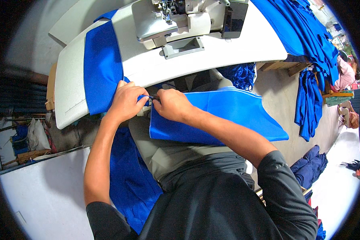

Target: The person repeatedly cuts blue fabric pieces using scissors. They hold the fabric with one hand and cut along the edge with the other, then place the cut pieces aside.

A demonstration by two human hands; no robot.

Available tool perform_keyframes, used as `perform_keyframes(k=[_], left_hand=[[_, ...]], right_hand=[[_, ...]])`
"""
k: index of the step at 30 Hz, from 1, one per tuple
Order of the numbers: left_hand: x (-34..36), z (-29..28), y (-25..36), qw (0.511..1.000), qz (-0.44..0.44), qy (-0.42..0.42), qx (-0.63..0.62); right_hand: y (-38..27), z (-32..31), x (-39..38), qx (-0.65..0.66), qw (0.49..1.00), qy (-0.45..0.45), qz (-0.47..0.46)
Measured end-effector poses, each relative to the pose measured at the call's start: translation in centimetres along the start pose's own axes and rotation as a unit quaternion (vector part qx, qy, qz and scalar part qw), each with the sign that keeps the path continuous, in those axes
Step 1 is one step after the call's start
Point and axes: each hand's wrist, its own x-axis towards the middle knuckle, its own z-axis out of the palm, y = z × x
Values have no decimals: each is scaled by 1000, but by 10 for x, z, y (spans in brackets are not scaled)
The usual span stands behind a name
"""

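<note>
My left hand [127, 103] is closed at the front edge of the white machine table [156, 69], pinching a fold of a blue fabric strip [103, 60]. That strip lies across the table's left part. Close beside it, my right hand [171, 105] is closed with its fingertips at a small dark object [151, 98], mostly hidden and too small to name. Under my right hand and forearm, a folded blue fabric panel [224, 110] with a pale edge rests over my lap. More blue fabric [128, 172] hangs beside my left forearm.
A sewing machine [196, 22] with a metal plate stands at the table's far side. Blue cloth [302, 32] is heaped at the right, some hanging down. Dark blue bundles [310, 166] lie at lower right. A white surface [44, 192] is at lower left.
</note>
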Motion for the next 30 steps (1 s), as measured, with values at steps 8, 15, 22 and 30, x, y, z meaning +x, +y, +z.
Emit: perform_keyframes(k=[8,15,22,30], left_hand=[[2,0,1,1000,-8,3,-3],[3,1,0,1000,-10,3,-12],[-17,-14,-2,997,-68,-14,-37],[-58,-108,56,970,-139,184,-78]], right_hand=[[-4,1,1,-33,999,14,-9],[0,-1,-3,-49,997,-63,-2],[27,-50,-66,118,989,-84,-17],[44,-133,-156,363,920,-22,142]])
